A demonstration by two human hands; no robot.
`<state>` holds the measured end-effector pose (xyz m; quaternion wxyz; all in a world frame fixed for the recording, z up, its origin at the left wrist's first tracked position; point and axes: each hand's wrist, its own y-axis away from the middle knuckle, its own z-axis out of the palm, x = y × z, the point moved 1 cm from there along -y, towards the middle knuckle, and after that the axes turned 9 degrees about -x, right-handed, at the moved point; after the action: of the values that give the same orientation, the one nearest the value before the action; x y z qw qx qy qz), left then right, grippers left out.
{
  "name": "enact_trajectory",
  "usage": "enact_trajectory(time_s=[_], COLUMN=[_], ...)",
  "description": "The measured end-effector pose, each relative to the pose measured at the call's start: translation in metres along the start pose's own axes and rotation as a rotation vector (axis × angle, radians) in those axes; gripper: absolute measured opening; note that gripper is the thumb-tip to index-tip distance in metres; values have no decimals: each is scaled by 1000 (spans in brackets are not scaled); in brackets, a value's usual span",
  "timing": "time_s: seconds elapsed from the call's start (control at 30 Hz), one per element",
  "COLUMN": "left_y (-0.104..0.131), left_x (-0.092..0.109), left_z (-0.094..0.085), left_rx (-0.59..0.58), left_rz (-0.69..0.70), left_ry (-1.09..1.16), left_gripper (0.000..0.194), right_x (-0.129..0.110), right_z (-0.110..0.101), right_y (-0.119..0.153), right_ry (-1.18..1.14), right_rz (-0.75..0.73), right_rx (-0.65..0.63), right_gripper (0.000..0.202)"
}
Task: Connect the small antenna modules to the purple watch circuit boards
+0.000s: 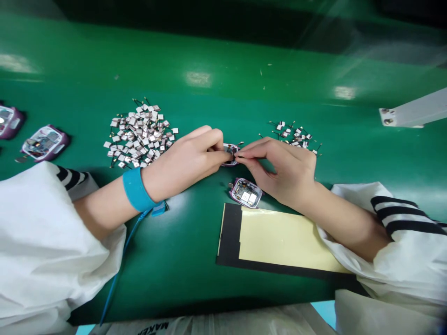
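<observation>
Both hands meet over a small open device [230,150] with a white rim, near the middle of the green table. My left hand [190,156], with a blue wrist strap [136,190], has its fingers closed at the device's left side. My right hand [282,170] pinches at the device's right side, thumb and forefinger together. Whatever either set of fingertips holds is too small or hidden to name. Just below lies a second open device [246,192], purple-edged, its circuit board facing up.
Many small square parts with short cables form a pile [141,135] at left; a smaller pile [295,135] sits behind my right hand. More open devices [45,143] lie far left. A yellow sheet [282,237] and a white metal bar [415,109] are at right.
</observation>
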<state>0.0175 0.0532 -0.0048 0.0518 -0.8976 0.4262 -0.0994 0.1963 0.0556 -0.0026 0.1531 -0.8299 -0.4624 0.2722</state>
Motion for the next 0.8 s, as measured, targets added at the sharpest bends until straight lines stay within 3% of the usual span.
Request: enact_trajectory(time_s=[0.4, 0.57, 0.7, 0.8], left_y=[1, 2, 3, 4], left_x=[0, 2, 4, 5], left_z=[1, -2, -1, -7], left_rx=[44, -7, -16, -37], left_rz=[44, -67, -120, -146], left_ry=[62, 245, 282, 229], left_gripper=[26, 16, 11, 15], right_x=[0, 0, 3, 11], right_z=[3, 5, 6, -2], right_y=[-4, -4, -5, -11], right_ry=[51, 74, -113, -431], right_rz=[4, -47, 72, 236], right_rx=[-55, -55, -66, 45], right_gripper=[14, 15, 12, 9])
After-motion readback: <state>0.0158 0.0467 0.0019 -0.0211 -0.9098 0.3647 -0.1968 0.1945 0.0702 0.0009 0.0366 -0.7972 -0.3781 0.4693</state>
